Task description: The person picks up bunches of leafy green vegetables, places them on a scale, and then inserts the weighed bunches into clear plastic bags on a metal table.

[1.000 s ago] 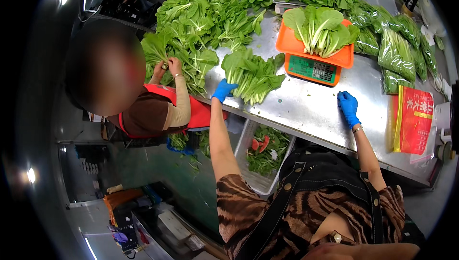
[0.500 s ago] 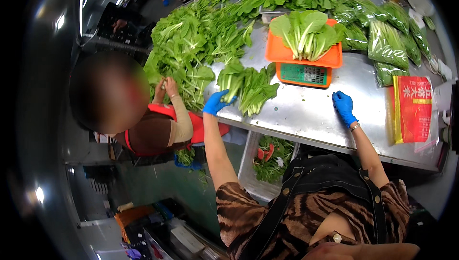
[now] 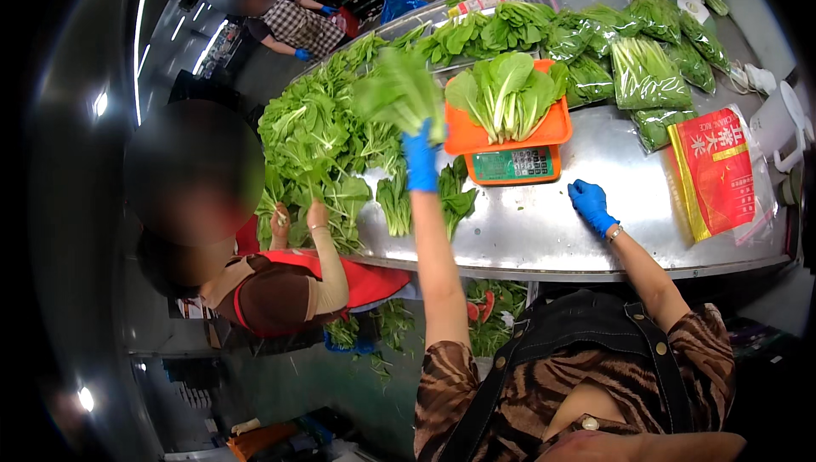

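Note:
My gloved left hand (image 3: 421, 158) is closed around the stems of a bunch of leafy greens (image 3: 398, 92), raised above the table and blurred by motion. Just right of it stands an orange kitchen scale (image 3: 557, 126) with another bunch of greens (image 3: 508, 101) lying on its tray. Smaller bunches (image 3: 393, 204) rest on the metal table, partly covered by my left forearm. My right hand (image 3: 591, 207), also in a blue glove, rests on the tabletop right of the scale, fingers curled with nothing visible in them.
Loose greens (image 3: 306, 126) are heaped along the table's left side, where a co-worker's hands (image 3: 316, 214) handle some. Bagged vegetables (image 3: 650, 75) and a red rice bag (image 3: 716, 173) lie to the right. Below the table edge is a bin of leaf scraps (image 3: 493, 334).
My left hand has lifted a bunch of greens off the table and carried it up and rightward, close to the scale. My right hand stays resting on the table.

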The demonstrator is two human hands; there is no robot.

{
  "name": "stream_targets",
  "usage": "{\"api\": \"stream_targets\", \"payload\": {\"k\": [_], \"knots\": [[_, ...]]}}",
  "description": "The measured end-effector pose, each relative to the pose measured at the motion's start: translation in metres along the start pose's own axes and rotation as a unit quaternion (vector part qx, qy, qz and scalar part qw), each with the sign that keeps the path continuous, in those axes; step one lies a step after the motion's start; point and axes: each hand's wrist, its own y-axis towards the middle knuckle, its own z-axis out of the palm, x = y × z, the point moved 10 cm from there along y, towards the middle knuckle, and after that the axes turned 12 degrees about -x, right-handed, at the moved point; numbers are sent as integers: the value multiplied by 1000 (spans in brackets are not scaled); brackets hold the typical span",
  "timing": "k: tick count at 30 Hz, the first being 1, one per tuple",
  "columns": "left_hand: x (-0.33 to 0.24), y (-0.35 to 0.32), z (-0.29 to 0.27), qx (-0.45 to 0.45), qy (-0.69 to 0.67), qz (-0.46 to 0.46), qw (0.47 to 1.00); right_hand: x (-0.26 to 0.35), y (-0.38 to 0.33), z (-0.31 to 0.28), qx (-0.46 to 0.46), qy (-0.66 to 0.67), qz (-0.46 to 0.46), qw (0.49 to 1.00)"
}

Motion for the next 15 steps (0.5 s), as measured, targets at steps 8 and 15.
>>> {"api": "stream_targets", "payload": {"k": [8, 15], "knots": [[94, 18, 95, 189, 591, 60, 782, -2, 1, -7, -6, 39, 14, 999], [29, 10, 43, 121, 648, 92, 746, 3, -4, -86, -145, 203, -27, 968]]}}
